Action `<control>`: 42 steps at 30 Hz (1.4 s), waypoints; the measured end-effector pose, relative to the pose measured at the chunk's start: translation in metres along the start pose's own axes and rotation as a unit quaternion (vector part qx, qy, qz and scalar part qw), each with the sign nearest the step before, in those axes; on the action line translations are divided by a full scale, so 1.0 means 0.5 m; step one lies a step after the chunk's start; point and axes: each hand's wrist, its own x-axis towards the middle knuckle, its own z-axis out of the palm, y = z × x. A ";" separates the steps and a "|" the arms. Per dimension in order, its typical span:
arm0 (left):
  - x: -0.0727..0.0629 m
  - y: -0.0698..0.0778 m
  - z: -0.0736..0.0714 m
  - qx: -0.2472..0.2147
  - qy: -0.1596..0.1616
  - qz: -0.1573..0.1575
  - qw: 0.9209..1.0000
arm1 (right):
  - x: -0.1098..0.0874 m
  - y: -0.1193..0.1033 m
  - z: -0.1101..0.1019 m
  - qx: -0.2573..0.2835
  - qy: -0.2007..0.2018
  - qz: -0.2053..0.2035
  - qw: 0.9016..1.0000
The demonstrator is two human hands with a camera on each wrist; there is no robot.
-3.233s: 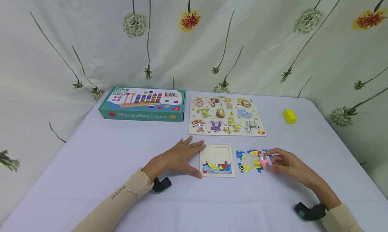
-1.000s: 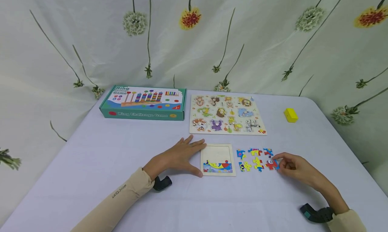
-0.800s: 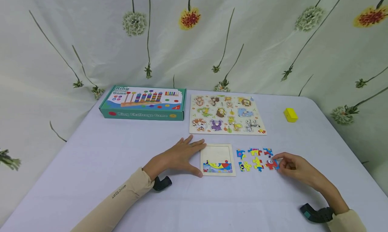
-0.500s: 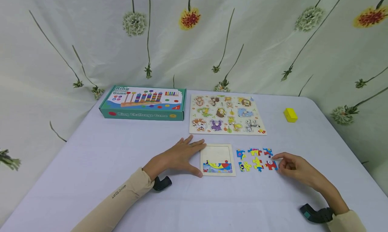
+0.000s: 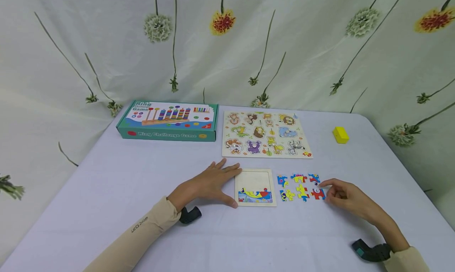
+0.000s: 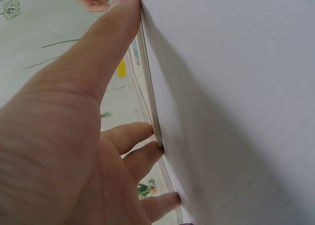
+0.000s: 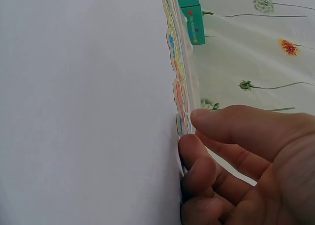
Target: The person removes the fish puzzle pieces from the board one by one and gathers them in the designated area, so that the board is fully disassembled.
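My left hand (image 5: 207, 183) lies spread at the left side of a small wooden puzzle frame (image 5: 273, 189); thumb and fingertips touch its edge. A joined strip of puzzle pieces (image 5: 254, 196) fills the frame's lower part. To its right, several loose jigsaw pieces lie in two rows. My right hand (image 5: 343, 193) is beside the red puzzle piece (image 5: 318, 194) at the right end of the near row. Its fingertips are at that piece's right edge, the index by the piece above. In the right wrist view, the other fingers (image 7: 199, 176) are curled near the tabletop.
Behind the frame lies an animal peg puzzle board (image 5: 261, 124). A green Ring Challenge Game box (image 5: 167, 122) stands back left, and a yellow block (image 5: 341, 135) back right. A flowered cloth (image 5: 305, 74) hangs behind the table.
My right hand has set the piece it held down at the end of the near row and moved slightly right. The red piece then shifted a little left. My left hand stays put.
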 end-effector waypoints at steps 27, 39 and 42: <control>0.000 0.000 0.000 -0.006 -0.004 -0.005 1.000 | 0.071 -0.094 0.048 -0.104 0.066 -0.099 0.987; 0.002 0.000 0.001 -0.005 -0.005 -0.001 1.000 | 0.117 -0.158 0.103 -0.072 0.010 -0.146 0.987; 0.002 0.000 0.001 -0.003 -0.005 -0.004 1.000 | 0.124 -0.171 0.113 -0.067 -0.002 -0.153 0.986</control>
